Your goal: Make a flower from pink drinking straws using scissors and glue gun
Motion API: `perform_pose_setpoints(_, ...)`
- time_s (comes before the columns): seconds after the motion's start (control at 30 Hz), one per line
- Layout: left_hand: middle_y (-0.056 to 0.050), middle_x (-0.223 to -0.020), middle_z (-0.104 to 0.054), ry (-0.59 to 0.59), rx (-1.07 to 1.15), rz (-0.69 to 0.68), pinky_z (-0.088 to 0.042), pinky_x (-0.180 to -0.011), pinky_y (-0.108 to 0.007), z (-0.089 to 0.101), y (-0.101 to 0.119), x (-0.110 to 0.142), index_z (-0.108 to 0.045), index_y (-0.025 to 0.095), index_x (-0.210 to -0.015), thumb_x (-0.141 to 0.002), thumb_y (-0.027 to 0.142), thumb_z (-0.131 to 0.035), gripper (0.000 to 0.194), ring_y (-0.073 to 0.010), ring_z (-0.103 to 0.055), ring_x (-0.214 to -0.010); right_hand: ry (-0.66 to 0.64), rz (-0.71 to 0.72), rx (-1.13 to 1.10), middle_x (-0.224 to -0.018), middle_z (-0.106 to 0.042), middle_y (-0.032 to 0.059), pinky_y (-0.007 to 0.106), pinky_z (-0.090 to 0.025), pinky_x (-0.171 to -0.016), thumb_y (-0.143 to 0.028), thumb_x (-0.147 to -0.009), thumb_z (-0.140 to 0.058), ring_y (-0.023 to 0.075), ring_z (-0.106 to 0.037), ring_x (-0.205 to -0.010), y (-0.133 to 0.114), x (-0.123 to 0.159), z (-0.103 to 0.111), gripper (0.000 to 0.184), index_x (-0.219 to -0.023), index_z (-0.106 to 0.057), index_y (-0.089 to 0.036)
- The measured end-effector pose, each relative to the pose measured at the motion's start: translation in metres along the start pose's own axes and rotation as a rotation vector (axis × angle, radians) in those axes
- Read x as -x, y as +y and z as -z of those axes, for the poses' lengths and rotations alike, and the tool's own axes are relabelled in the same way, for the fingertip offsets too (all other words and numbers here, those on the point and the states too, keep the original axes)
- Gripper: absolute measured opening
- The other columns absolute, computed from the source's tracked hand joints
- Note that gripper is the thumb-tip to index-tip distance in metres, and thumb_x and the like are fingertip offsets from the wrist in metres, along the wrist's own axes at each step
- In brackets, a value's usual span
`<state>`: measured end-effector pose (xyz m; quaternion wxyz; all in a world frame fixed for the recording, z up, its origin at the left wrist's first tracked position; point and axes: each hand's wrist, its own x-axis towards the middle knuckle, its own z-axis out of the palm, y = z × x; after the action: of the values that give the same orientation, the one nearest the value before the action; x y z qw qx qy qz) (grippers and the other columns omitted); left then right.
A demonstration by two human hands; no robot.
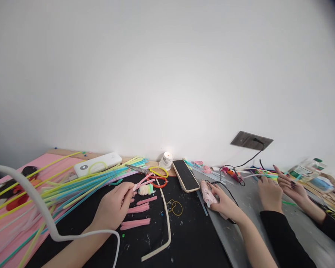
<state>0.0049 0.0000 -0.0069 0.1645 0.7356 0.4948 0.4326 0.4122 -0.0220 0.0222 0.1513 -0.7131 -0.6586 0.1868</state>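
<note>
My left hand point(114, 204) pinches a few short pink pipe cleaners point(144, 180) between thumb and fingertips, their free ends fanning to the right. Just beneath them lie a cream and green pipe-cleaner bundle point(146, 190) and small stacks of cut pink pipe cleaners point(136, 224) on the black mat point(195, 234). Scissors point(158, 175) with yellow and red handles rest behind that hand. My right hand point(226, 205) is wrapped round a pink glue gun point(207, 193), its nozzle pointing toward me, low over the mat's right edge. A dark cord trails from it.
A phone point(185, 176), a lit candle point(166, 160) and a white power bank point(98, 164) stand near the wall. Long coloured pipe cleaners point(80, 190) cover the left side. A white tube point(44, 208) crosses the left foreground. Another person's hands point(270, 193) work at right.
</note>
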Motion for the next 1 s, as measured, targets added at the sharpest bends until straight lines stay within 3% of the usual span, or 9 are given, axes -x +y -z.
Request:
perform_pose_setpoints(0.07,0.0,-0.075,-0.065,0.001,0.006,0.003,-0.051,-0.061,-0.023,0.001,-0.001,-0.001,-0.056,0.022,-0.085,-0.092,0.03,-0.038,0.022,-0.0155,-0.064,-0.065,-0.065,-0.05,0.059,-0.149,-0.037,0.013,0.049,-0.022,-0.111,-0.026,-0.059,-0.057,0.0361,-0.011,-0.144,0.0,0.0,0.004,0.025,-0.08,-0.046,-0.022)
perform_pose_setpoints(0.13,0.0,-0.074,-0.065,-0.003,0.01,0.001,-0.052,-0.061,-0.023,0.001,-0.001,-0.001,-0.056,0.022,-0.085,-0.092,0.031,-0.038,0.022,-0.0153,-0.064,-0.064,-0.101,-0.1,0.116,-0.154,-0.029,0.0126,0.051,-0.02,-0.111,-0.027,-0.059,-0.057,0.0361,-0.004,-0.145,0.0,0.0,0.009,0.026,-0.081,-0.045,-0.022)
perform_pose_setpoints(0.57,0.0,-0.074,-0.062,0.017,0.033,0.011,-0.052,-0.061,-0.023,0.0,0.002,0.0,-0.056,0.022,-0.084,-0.093,0.031,-0.037,0.022,-0.015,-0.063,-0.065,-0.069,-0.276,0.323,-0.156,-0.022,0.0153,0.061,-0.029,-0.1,-0.034,-0.064,-0.056,0.0393,-0.006,-0.144,0.021,-0.001,0.018,0.029,-0.09,-0.05,-0.022)
perform_pose_setpoints(0.7,0.0,-0.075,-0.063,-0.021,-0.004,-0.002,-0.051,-0.063,-0.025,0.001,-0.002,-0.001,-0.056,0.021,-0.086,-0.093,0.03,-0.038,0.021,-0.0153,-0.063,-0.065,-0.011,-0.298,0.435,-0.153,-0.028,0.0147,0.061,-0.028,-0.099,-0.034,-0.064,-0.06,0.0399,-0.014,-0.143,0.019,-0.001,0.016,0.033,-0.094,-0.055,-0.022)
perform_pose_setpoints(0.87,-0.001,-0.073,-0.065,-0.052,0.019,-0.05,-0.05,-0.062,-0.027,0.001,-0.001,0.0,-0.058,0.021,-0.087,-0.093,0.028,-0.037,0.023,-0.0161,-0.062,-0.065,0.06,-0.296,0.508,-0.121,-0.061,0.0165,0.058,-0.036,-0.094,-0.028,-0.06,-0.068,0.0418,-0.037,-0.131,0.005,0.006,0.024,0.04,-0.099,-0.058,-0.021)
perform_pose_setpoints(0.93,0.0,-0.071,-0.064,-0.057,0.046,-0.063,-0.049,-0.063,-0.027,0.0,0.002,0.0,-0.059,0.021,-0.088,-0.094,0.027,-0.036,0.024,-0.0155,-0.06,-0.063,0.151,-0.195,0.428,-0.113,-0.065,0.0142,0.055,-0.041,-0.092,-0.024,-0.066,-0.065,0.0391,-0.049,-0.121,-0.016,0.013,0.027,0.034,-0.099,-0.059,-0.022)
perform_pose_setpoints(1.0,0.0,-0.069,-0.063,-0.073,0.072,-0.083,-0.048,-0.064,-0.026,0.0,0.006,0.001,-0.059,0.02,-0.086,-0.094,0.027,-0.037,0.024,-0.0157,-0.061,-0.065,0.246,0.031,0.206,-0.112,-0.066,0.0121,0.045,-0.046,-0.09,-0.028,-0.078,-0.057,0.0302,-0.061,-0.106,-0.05,0.019,0.022,0.03,-0.107,-0.058,-0.023)
